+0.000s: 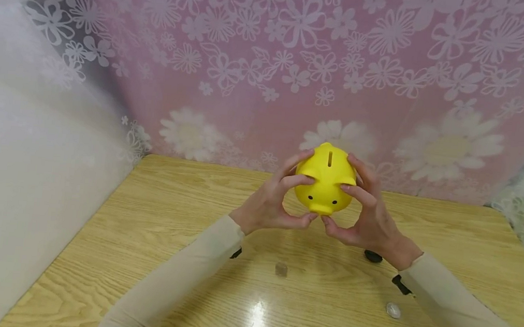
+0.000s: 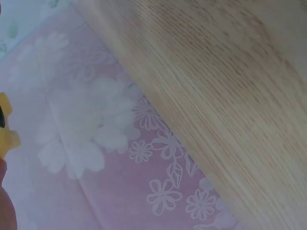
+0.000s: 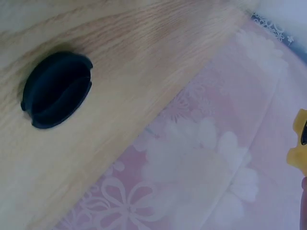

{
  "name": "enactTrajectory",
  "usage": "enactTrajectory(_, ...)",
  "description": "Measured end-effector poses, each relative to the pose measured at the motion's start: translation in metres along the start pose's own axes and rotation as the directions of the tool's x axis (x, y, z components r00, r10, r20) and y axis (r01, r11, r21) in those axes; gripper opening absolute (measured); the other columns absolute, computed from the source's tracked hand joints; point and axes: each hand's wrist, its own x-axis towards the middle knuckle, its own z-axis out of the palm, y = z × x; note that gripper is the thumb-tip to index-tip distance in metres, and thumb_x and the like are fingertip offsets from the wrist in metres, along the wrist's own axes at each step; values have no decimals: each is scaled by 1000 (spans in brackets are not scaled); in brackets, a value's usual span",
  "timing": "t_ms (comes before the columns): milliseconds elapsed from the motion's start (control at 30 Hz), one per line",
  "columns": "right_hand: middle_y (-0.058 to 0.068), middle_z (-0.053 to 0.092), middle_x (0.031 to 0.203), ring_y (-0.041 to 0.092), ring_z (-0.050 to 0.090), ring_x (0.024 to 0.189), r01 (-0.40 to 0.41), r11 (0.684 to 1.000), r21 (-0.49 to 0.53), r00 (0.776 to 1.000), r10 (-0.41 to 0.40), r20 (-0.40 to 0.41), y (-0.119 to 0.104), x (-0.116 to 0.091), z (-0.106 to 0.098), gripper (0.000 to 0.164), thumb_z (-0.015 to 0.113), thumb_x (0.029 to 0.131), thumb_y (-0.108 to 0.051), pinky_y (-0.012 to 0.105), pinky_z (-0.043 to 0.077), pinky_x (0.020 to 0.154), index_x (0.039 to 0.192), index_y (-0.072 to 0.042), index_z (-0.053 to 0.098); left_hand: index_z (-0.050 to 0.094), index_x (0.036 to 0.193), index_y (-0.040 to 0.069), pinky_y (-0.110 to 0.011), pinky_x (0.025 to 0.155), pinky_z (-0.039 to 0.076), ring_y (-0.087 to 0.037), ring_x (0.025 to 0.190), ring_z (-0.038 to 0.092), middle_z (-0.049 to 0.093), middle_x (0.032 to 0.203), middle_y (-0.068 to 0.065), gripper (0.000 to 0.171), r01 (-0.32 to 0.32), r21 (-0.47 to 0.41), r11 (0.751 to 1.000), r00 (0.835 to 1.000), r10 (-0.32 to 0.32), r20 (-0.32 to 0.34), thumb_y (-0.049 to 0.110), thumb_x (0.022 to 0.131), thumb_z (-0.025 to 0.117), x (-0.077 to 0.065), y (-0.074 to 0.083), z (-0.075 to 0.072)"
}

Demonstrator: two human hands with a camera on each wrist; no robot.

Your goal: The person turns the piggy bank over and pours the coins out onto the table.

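Observation:
Both hands hold a yellow piggy bank (image 1: 326, 182) up above the far part of the table, its snout and two black eyes facing the person. A coin slot shows along its top. My left hand (image 1: 268, 203) grips one side of it, with the thumb near the snout. On the other side my right hand (image 1: 374, 222) mirrors that grip. Only a yellow edge of the piggy bank (image 2: 6, 139) with a dark spot shows in the left wrist view. A similar sliver of the piggy bank (image 3: 298, 158) appears in the right wrist view.
A black round plug (image 3: 57, 91) lies on the wooden table (image 1: 178, 260), close to the right wrist. Nearer the person is a silvery coin (image 1: 392, 310). A small see-through square (image 1: 281, 269) sits mid-table. Behind hangs a pink flowered curtain (image 1: 250, 84).

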Motion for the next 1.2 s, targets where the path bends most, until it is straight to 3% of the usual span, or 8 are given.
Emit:
enactTrajectory(233, 42, 36, 146, 26, 46, 140, -185, 983, 23, 981, 183, 56, -1, -14, 3, 70, 68, 94, -44, 15, 45, 108, 129, 9, 41, 41, 137, 7, -34, 117, 44, -34, 149, 40, 32, 159, -27, 73, 148, -23, 989, 988, -147, 35, 17, 79, 84, -6, -3, 2)
enactTrajectory(433, 36, 31, 153, 29, 45, 140, -319, 947, 42, 940, 311, 140, -5, -22, 4, 75, 68, 93, -44, 16, 46, 107, 136, 9, 37, 41, 140, 9, -34, 109, 51, -29, 148, 42, 30, 164, -18, 73, 286, -94, 954, 957, -279, 81, 15, 81, 84, -18, -3, 5)
enactTrajectory(700, 27, 27, 161, 45, 46, 137, -373, 927, -45, 905, 374, 202, -7, -26, 3, 85, 68, 89, -56, 17, 50, 100, 141, 2, 34, 41, 143, 15, -33, 105, 54, -25, 148, 42, 29, 167, -8, 70, 434, -171, 884, 898, -409, 164, 16, 87, 82, -21, -2, 5)
enactTrajectory(867, 29, 32, 159, 47, 49, 135, -332, 938, -96, 915, 345, 211, -7, -28, 3, 88, 67, 89, -58, 33, 59, 91, 146, 1, 34, 43, 142, 15, -37, 107, 52, -24, 150, 40, 29, 167, -9, 69, 449, -149, 881, 886, -418, 198, 19, 86, 83, -24, 2, 4)
enactTrajectory(1000, 32, 36, 155, 43, 49, 133, -344, 935, -84, 905, 354, 235, -9, -30, 3, 88, 67, 89, -58, 17, 48, 101, 146, 2, 37, 42, 142, 18, -39, 111, 50, -22, 152, 37, 27, 168, -5, 69, 456, -147, 878, 878, -417, 233, 21, 86, 84, -25, 8, 2)
enactTrajectory(1100, 33, 38, 152, 40, 52, 129, -374, 925, -64, 892, 377, 249, -14, -33, 2, 86, 70, 87, -55, 10, 45, 99, 143, 2, 40, 39, 140, 19, -42, 112, 49, -21, 153, 35, 24, 169, -1, 69, 503, -182, 845, 852, -449, 270, 23, 87, 84, -28, 14, -2)
enactTrajectory(1133, 33, 38, 152, 39, 52, 129, -386, 921, -55, 887, 386, 254, -16, -33, 2, 85, 75, 86, -51, 11, 47, 98, 142, 2, 41, 38, 139, 19, -43, 112, 49, -21, 153, 36, 25, 169, 1, 70, 532, -199, 823, 836, -471, 282, 23, 86, 84, -30, 17, -5)
enactTrajectory(1200, 31, 38, 153, 37, 53, 128, -400, 915, -53, 878, 400, 264, -21, -34, 2, 88, 87, 79, -39, 13, 50, 94, 141, 2, 40, 38, 136, 19, -46, 112, 49, -21, 149, 41, 31, 166, 3, 69, 608, -219, 763, 785, -537, 309, 24, 86, 84, -35, 22, -14)
